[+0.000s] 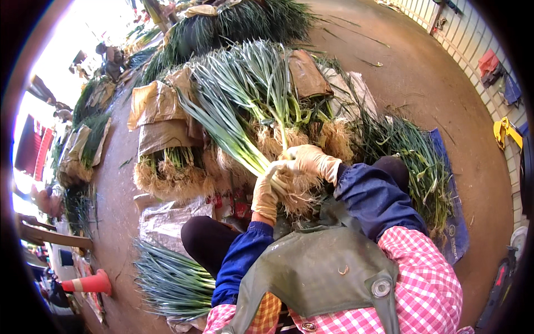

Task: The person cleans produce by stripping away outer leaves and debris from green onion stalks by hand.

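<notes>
Left hand [267, 193] is gripping green onions [251, 156] near their roots [300, 201], before the apron [320, 267]; right hand [313, 161] is curling alongside, hold unclear. Gripping firmly without crushing is probably sparing stems.

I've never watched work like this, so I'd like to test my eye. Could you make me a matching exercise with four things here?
1. Traffic cone
2. Apron
3. Blue sheet
4. Left hand

A. Gripping green onions
B. Lower left of the picture
C. Dull green, worn
D. Under loose greens on the right

Pairs: 1-B, 2-C, 3-D, 4-A
</notes>
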